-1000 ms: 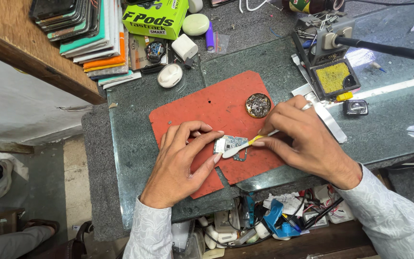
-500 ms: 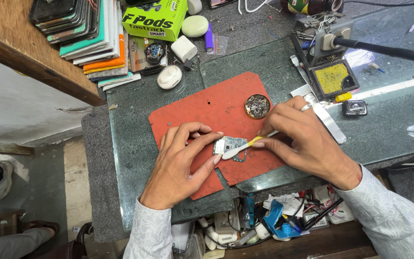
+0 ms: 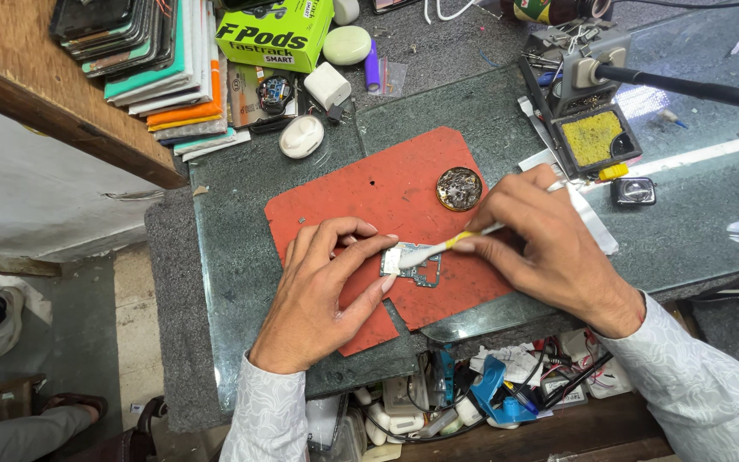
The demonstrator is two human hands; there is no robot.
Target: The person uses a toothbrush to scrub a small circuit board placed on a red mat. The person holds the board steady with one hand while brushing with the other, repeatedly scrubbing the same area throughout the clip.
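Nearest to me, under the front edge of the bench, I see an open shelf (image 3: 472, 411) crammed with cables, white plugs and a blue tool, all tangled together. Above it my two patterned sleeves come in over a glass-topped bench (image 3: 241, 282) of dark green stone. My left hand (image 3: 322, 287) lies flat on a red mat (image 3: 387, 192), its fingertips pressed onto a small circuit board (image 3: 416, 272) that sits near the mat's front edge. My right hand (image 3: 549, 244) is pinched around a brush (image 3: 438, 250) with a yellow collar, whose white head touches the board's left end, just beside my left fingertips. Farther up the mat, clear of the board, a round metal part (image 3: 459, 188) lies alone. To the right, off the mat, a soldering stand (image 3: 588, 120) holds a yellow sponge in its tray, with a black cable running off to the right; a small black block (image 3: 633, 191) lies just in front of it. At the far left a wooden shelf (image 3: 53, 94) carries a stack of phone cases (image 3: 160, 68). Beside them stands a green box (image 3: 275, 34), with a white charger (image 3: 328, 85), a white oval case (image 3: 301, 137) and a pale green oval case (image 3: 346, 44) near it. Down at the left, below the bench, I can see bare floor and someone's sandalled foot (image 3: 62, 402).
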